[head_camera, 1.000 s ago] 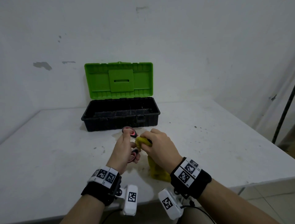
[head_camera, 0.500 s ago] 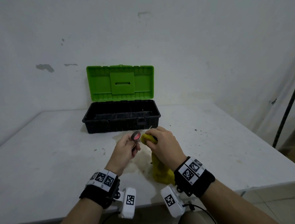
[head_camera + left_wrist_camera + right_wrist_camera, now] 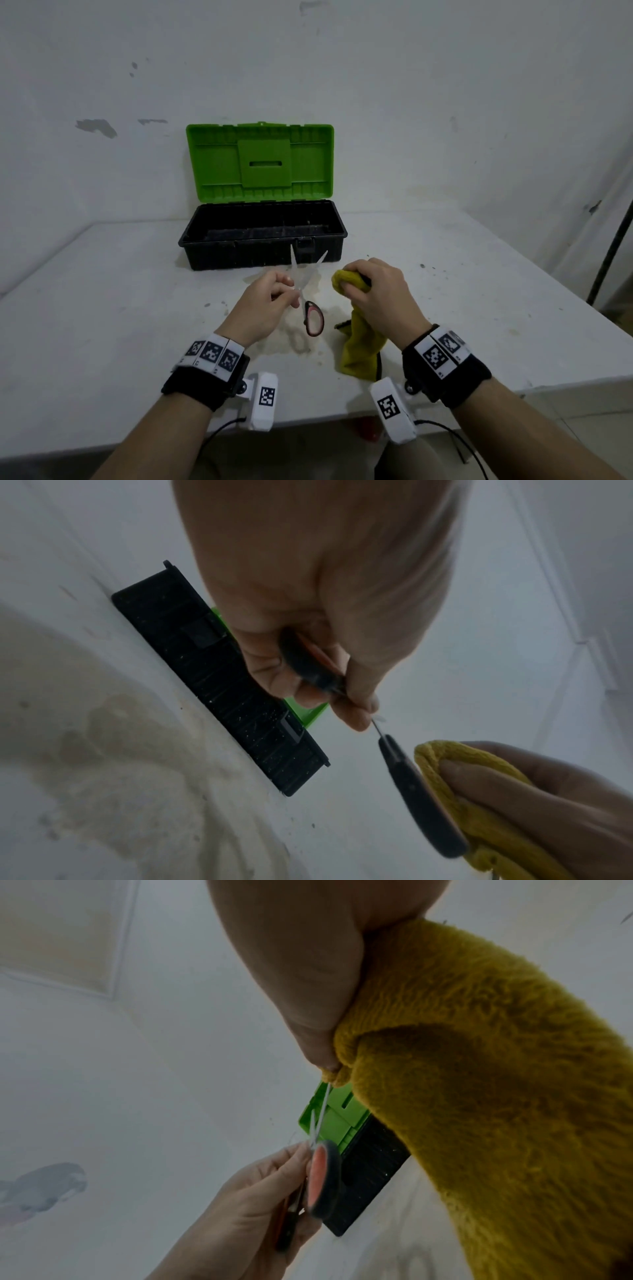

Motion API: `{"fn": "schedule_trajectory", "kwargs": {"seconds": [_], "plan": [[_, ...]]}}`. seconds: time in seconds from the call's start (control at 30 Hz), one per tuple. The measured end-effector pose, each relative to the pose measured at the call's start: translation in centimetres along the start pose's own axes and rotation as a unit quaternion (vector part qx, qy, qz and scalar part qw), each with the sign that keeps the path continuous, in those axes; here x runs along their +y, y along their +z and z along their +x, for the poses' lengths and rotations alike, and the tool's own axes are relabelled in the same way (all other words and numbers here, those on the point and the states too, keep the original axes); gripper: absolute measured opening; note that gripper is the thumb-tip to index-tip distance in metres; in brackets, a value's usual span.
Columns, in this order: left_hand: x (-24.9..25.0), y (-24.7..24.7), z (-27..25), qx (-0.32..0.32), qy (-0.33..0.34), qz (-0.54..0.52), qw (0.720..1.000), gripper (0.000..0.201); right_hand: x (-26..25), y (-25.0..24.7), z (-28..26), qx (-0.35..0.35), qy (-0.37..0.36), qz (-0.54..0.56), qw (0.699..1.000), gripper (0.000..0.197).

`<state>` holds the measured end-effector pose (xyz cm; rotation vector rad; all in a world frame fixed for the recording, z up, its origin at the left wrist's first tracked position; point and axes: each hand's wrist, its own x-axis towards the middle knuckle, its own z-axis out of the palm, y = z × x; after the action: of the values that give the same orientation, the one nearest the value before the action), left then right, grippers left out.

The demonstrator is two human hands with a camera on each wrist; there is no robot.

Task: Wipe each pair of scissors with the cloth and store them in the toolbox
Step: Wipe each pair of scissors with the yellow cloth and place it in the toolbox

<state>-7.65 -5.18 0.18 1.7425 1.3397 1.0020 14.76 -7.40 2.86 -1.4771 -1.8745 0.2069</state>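
My left hand (image 3: 274, 294) grips a pair of scissors (image 3: 310, 308) by one black-and-red handle, blades spread apart and pointing up toward the toolbox. The other handle loop (image 3: 418, 796) hangs free below my fingers. My right hand (image 3: 371, 291) clutches a bunched yellow cloth (image 3: 356, 335), held just right of the scissors and apart from the blades in the head view. The cloth's tail (image 3: 496, 1096) hangs to the table. The black toolbox (image 3: 262, 251) stands behind the hands with its green lid (image 3: 260, 161) raised; what I see of its inside is dark.
The white table (image 3: 102, 308) has a brownish stain under my hands and scattered dark specks. Its front edge runs near my wrists, its right edge falls away at the far right. A white wall stands close behind the toolbox. A dark pole (image 3: 613, 240) leans at the far right.
The cloth has come off the scissors and my right hand moved right. My left hand turned the scissors so the blades point up and spread open, one handle dangling.
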Motion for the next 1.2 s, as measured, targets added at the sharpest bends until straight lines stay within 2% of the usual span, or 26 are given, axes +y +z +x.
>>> {"fn": "schedule_trajectory", "kwargs": {"seconds": [0.2,0.37,0.6,0.77,1.03,1.2], "plan": [[0.4,0.8,-0.3,-0.012,0.009,0.005,1.000,0.006,-1.1,1.4,-1.5,-0.008,-0.037,-0.001,0.999,0.014],[0.7,1.0,-0.7,-0.052,-0.003,-0.030,0.998,0.012,-1.5,2.4,-1.6,-0.020,-0.042,-0.008,0.999,0.017],[0.9,0.9,-0.9,-0.047,0.000,-0.067,0.997,0.006,-1.4,2.0,-1.3,-0.014,-0.042,-0.004,0.999,0.016],[0.9,0.7,-1.0,-0.066,-0.030,-0.100,0.992,0.017,-1.7,1.8,-1.4,-0.017,-0.046,-0.001,0.999,0.017],[0.6,0.8,-0.9,-0.102,-0.059,-0.180,0.977,0.019,-2.0,2.2,-1.7,-0.023,-0.053,-0.010,0.998,0.017],[0.5,0.7,-0.8,-0.109,-0.067,-0.184,0.975,0.018,-2.0,2.4,-1.8,-0.023,-0.063,-0.028,0.997,0.017]]}}
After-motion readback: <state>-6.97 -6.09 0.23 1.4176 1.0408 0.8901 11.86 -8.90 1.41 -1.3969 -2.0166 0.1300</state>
